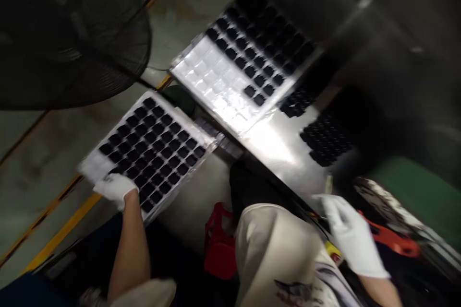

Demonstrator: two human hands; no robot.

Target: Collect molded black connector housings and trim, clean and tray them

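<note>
My left hand [115,189], in a white glove, bends over the near left corner of a white moulded tray [94,167]. Its closed fingers are against the tray beside the bare cells, and anything in them is hidden. Small black parts [151,146] sit in rows in most of this tray's cells. Off to the right, my gloved right hand [349,235] hangs by the near edge of a shiny metal table [275,146]. Its fingers are loosely bent and apart, with no held thing visible. A small pale upright piece [329,184] stands just beyond the fingertips.
A second white tray [205,69], partly filled with black parts, lies on the metal table. Clusters of black parts [326,139] lie to its right. A large fan [72,33] stands at upper left. A red plastic object [220,244] is below, and an orange-handled tool [394,240] at right.
</note>
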